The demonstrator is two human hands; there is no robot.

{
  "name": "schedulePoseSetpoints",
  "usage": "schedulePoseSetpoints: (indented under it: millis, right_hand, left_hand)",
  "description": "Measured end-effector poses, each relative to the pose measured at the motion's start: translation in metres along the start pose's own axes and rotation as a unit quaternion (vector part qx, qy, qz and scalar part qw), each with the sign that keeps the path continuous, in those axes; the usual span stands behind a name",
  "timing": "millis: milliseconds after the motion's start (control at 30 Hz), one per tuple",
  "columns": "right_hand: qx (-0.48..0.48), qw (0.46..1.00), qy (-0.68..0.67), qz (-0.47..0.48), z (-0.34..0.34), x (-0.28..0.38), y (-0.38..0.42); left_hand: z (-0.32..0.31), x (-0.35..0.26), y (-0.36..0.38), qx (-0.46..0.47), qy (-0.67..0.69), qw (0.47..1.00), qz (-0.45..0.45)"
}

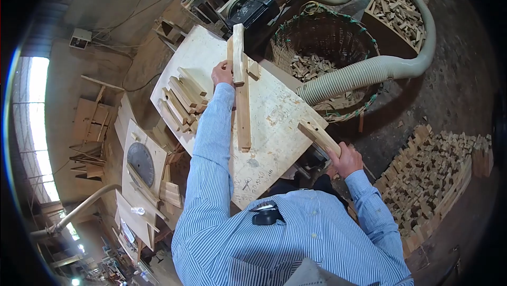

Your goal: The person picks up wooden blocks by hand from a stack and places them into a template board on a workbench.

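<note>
My left hand (222, 74) reaches to the far part of the pale work table (269, 96). Its fingers are curled against an upright wooden piece (238, 56), their tips partly hidden. A long wooden strip (243, 120) runs from there toward me along the table top, with a small wood block (253, 70) beside it. At the table's right corner my right hand (346, 160) is closed around one end of a wooden bar (321, 137); the bar's other end is over the table edge. Several cut wooden pieces (182, 98) lie in a group left of my left hand.
A wicker basket (282, 48) with wood offcuts stands beyond the table, a ribbed hose (359, 75) running into it. Stacked short wood pieces (433, 175) fill the floor at right. A motor (253, 11) sits behind the table. Left stands another table with a round saw blade (140, 164).
</note>
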State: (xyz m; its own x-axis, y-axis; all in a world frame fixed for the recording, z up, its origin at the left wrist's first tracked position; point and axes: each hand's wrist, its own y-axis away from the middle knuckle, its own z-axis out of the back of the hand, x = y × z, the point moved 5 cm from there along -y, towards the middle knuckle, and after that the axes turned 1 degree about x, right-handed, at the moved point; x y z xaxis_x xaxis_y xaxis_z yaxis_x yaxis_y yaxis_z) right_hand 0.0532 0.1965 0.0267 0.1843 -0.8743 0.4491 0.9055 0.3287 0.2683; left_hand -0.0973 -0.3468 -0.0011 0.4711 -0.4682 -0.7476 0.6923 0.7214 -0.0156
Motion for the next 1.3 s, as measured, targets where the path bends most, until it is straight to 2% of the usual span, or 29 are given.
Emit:
schedulePoseSetpoints:
  millis: [67, 200, 267, 633, 867, 967, 1100, 1167, 1300]
  right_hand:
    - [0.003, 1.000, 0.001, -0.002, -0.005, 0.003, -0.005]
    - [0.020, 1.000, -0.005, -0.014, -0.002, 0.010, -0.015]
    - [0.032, 0.999, -0.011, -0.020, 0.001, 0.022, -0.022]
    - [0.028, 0.999, 0.021, -0.023, -0.016, 0.053, -0.063]
    - [0.021, 1.000, -0.003, -0.022, -0.016, 0.062, -0.080]
    - [0.020, 1.000, -0.004, -0.020, -0.013, 0.051, -0.076]
    - [0.016, 1.000, -0.018, -0.020, -0.006, 0.057, -0.069]
    - [0.015, 0.999, -0.021, -0.023, -0.011, 0.031, -0.059]
    - [0.015, 0.999, -0.011, -0.029, -0.010, 0.026, -0.054]
  left_hand:
    - [-0.003, 0.004, -0.012, -0.028, -0.044, 0.998, -0.032]
    - [-0.003, 0.005, -0.024, -0.051, -0.050, 0.997, -0.016]
    - [0.007, -0.012, -0.023, -0.007, -0.027, 1.000, 0.007]
    - [0.011, 0.013, -0.086, -0.018, -0.064, 0.998, 0.003]
    - [0.004, 0.020, -0.109, -0.025, -0.077, 0.997, -0.011]
    - [0.004, 0.006, -0.094, -0.016, -0.074, 0.997, 0.006]
    - [-0.002, 0.018, -0.095, -0.010, -0.073, 0.997, -0.003]
    - [-0.009, 0.012, -0.076, -0.020, -0.057, 0.998, -0.003]
    - [-0.008, 0.006, -0.062, -0.062, -0.088, 0.994, -0.030]
